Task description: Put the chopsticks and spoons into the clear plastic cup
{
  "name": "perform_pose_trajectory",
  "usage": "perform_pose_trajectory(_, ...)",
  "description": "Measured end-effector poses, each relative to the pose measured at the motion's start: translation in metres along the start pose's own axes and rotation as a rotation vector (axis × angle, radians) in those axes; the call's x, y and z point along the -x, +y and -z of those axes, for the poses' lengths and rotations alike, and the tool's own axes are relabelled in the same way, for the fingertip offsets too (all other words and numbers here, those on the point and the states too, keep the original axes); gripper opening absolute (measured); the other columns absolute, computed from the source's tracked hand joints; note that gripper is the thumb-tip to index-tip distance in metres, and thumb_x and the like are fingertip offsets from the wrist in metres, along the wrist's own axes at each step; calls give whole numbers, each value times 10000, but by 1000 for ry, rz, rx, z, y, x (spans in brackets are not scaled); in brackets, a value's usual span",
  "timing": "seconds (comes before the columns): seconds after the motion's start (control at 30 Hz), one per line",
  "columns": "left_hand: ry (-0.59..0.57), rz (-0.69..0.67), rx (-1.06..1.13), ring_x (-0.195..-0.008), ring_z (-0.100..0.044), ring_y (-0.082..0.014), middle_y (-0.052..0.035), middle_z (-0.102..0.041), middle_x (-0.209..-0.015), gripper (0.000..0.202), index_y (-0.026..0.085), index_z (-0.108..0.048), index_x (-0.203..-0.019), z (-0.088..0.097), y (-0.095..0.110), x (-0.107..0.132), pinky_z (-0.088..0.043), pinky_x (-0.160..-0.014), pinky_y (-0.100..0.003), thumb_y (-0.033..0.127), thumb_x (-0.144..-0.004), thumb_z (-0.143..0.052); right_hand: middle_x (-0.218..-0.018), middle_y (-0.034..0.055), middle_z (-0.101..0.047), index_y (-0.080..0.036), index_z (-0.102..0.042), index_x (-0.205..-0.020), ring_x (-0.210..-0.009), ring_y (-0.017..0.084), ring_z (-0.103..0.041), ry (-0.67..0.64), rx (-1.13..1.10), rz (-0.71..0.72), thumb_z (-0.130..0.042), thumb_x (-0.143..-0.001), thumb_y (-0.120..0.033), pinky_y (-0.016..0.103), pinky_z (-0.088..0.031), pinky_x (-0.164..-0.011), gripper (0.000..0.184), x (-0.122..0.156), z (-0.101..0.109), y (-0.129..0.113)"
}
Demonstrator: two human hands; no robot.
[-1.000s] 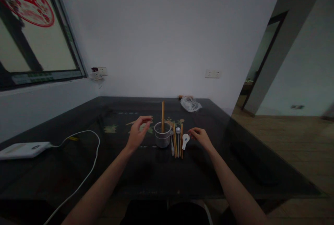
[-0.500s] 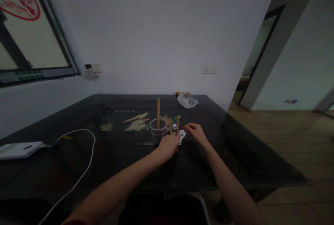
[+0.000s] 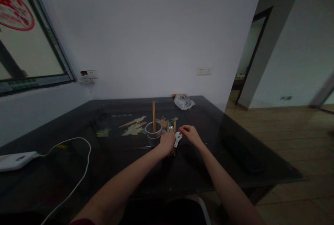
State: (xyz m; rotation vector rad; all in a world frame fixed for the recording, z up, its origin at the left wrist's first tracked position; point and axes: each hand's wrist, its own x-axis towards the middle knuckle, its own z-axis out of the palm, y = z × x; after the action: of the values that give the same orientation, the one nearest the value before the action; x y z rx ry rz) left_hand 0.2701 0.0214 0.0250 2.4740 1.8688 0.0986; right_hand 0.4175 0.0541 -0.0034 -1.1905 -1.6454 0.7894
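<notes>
My left hand is closed over a few wooden chopsticks, whose ends show above and below it; its fingertips are hidden. Just beyond it shows the round bowl of a metal spoon. To its right is a white soup spoon with a blue mark, its handle pointing toward me. My right hand has thumb and fingers pinched together at the rim of that spoon's bowl. Close on the left of my left hand stands a grey metal cup, with a pair of wooden chopsticks upright in it.
The dark, glossy table carries a painted bird and flowers. A crumpled clear plastic bag lies at the back. On the left is a white device with a white cable looping to the front edge. The wall stands behind.
The view has turned slightly, so the table things appear farther left and lower. My right fingertips have come closer to the soup spoon's bowl. My left hand stays over the chopsticks.
</notes>
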Motion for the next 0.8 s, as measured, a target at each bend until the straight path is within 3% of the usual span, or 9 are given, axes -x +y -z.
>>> perform_pose_trajectory(0.4,-43,59,8,-1022,-627,-313,-241,-649,-1025,323,67,-569,-1106,1,6,-25,-484,-810,-420,87,-890,-330,-632,36,-681,-156,-691,-738,-524,142,-582,-17,-36,-12,-563,-752,-317,233,-430,-517,206,0,1,-1)
perform_pose_trajectory(0.6,-56,58,33,-1029,-620,-338,-258,-641,-1030,292,58,-553,-1121,6,4,-30,-485,-807,-413,121,-852,-461,-622,29,-673,-159,-678,-724,-521,140,-582,-6,-43,0,-560,-753,-319,228,-433,-511,201,-1,2,1)
perform_pose_trajectory(0.8,-25,26,11,-1068,-592,-359,-286,-602,-1098,411,21,-493,-1178,17,2,-29,-463,-858,-433,101,-780,-559,-636,37,-680,-155,-677,-721,-527,143,-582,-2,-17,7,-553,-751,-332,232,-427,-513,218,-1,4,1)
